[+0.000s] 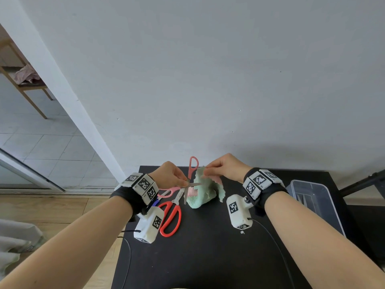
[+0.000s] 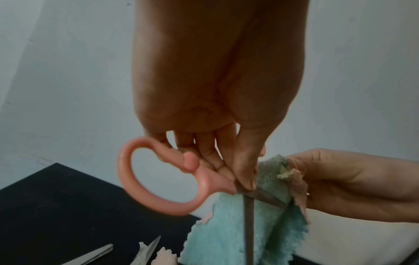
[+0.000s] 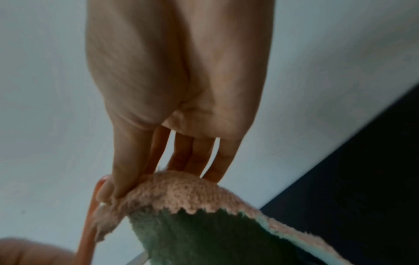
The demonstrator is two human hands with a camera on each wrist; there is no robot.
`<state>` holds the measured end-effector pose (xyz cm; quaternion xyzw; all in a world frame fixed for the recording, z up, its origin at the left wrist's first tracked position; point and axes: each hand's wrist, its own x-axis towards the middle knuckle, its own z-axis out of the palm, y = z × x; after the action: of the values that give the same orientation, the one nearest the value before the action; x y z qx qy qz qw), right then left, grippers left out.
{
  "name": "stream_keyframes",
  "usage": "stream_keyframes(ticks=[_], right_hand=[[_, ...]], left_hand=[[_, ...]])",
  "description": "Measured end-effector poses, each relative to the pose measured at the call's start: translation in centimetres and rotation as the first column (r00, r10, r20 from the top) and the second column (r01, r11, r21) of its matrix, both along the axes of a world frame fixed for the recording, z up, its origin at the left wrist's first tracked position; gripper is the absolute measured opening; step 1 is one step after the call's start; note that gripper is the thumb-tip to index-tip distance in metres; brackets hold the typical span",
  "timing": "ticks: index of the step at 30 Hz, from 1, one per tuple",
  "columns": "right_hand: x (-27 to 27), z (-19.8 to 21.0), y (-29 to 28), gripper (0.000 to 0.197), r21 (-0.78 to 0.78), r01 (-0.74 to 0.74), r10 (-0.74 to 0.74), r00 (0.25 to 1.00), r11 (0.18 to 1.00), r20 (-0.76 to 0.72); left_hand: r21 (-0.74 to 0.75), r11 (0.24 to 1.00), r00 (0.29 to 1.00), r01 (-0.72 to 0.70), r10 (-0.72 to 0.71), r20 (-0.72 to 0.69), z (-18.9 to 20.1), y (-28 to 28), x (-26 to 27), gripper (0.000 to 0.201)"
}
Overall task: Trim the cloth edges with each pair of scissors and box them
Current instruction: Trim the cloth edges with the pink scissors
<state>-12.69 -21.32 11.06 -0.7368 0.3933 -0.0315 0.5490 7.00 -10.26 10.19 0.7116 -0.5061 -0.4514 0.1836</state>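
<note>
My left hand (image 1: 184, 181) pinches the pink scissors (image 1: 193, 166) near the pivot, as the left wrist view shows (image 2: 244, 184). Their blades are spread wide: one points down (image 2: 248, 224), the other reaches right into the cloth's edge. One pink handle loop (image 2: 158, 177) stands free of my fingers. The teal and pink cloth (image 1: 201, 193) hangs from my right hand (image 1: 205, 171), which pinches its top edge between thumb and fingers (image 3: 118, 193); its lower part rests on the black table (image 1: 208, 257). Red scissors (image 1: 170, 217) lie on the table under my left wrist.
A clear plastic box (image 1: 331, 207) stands open at the table's right edge, with something dark inside. Small cloth scraps (image 2: 163, 258) and steel blades (image 2: 95, 254) lie at the left. The grey wall (image 1: 208, 80) rises right behind the table. A cable (image 1: 277, 247) trails from my right wrist camera.
</note>
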Motion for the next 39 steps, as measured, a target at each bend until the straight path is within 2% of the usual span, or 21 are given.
stream_keyframes(ticks=[6,14,16,17,20,25,31,34,37,39], right_hand=[[1.4,-0.7,1.5,0.009,0.097,-0.026,0.027,1.0,0.995,-0.008],[1.8,-0.1,2.2,0.017,0.07,-0.151,0.159,0.981,0.986,-0.111],[1.6,0.2,2.3,0.014,0.09,-0.177,0.187,0.975,0.98,-0.119],[1.5,0.3,2.4,0.007,0.087,-0.188,0.198,0.973,0.978,-0.122],[1.8,0.0,2.5,0.015,0.009,-0.206,0.205,0.969,0.979,-0.14],[1.7,-0.4,2.4,0.008,-0.056,-0.235,0.223,0.962,0.97,-0.159],[1.0,-0.4,1.7,0.019,-0.056,-0.167,0.155,0.973,0.984,-0.17],[0.2,-1.1,1.3,0.012,-0.029,-0.11,0.104,0.983,0.994,-0.151],[-1.0,-2.2,0.9,0.012,-0.021,-0.007,0.004,0.992,1.0,-0.126],[-2.1,-2.7,0.8,0.015,-0.016,0.109,-0.11,0.993,0.994,-0.051]], left_hand=[[-0.031,1.0,1.0,0.0,0.0,0.0,0.1,-0.5,-0.5,0.01],[-0.04,0.999,1.0,0.027,-0.027,0.001,0.1,-0.6,-0.6,0.008],[-0.039,0.999,1.0,0.027,-0.027,-0.005,0.0,-0.5,-0.5,0.007],[-0.04,0.999,1.0,0.029,-0.029,-0.006,0.0,-0.5,-0.6,0.008],[-0.046,0.999,0.999,0.028,-0.029,-0.019,0.1,-0.5,-1.0,0.009],[-0.04,0.997,0.997,0.071,-0.071,0.009,0.4,-0.4,-1.0,0.013],[-0.04,0.998,0.999,0.04,-0.039,0.016,0.6,-0.5,-0.4,0.01],[-0.033,0.999,1.0,0.022,-0.022,0.008,0.4,-0.2,-0.5,0.01],[-0.007,1.0,1.0,-0.01,0.01,-0.009,0.1,0.1,-0.1,0.005],[-0.005,0.998,0.998,-0.055,0.055,-0.043,-0.1,0.5,0.5,0.007]])
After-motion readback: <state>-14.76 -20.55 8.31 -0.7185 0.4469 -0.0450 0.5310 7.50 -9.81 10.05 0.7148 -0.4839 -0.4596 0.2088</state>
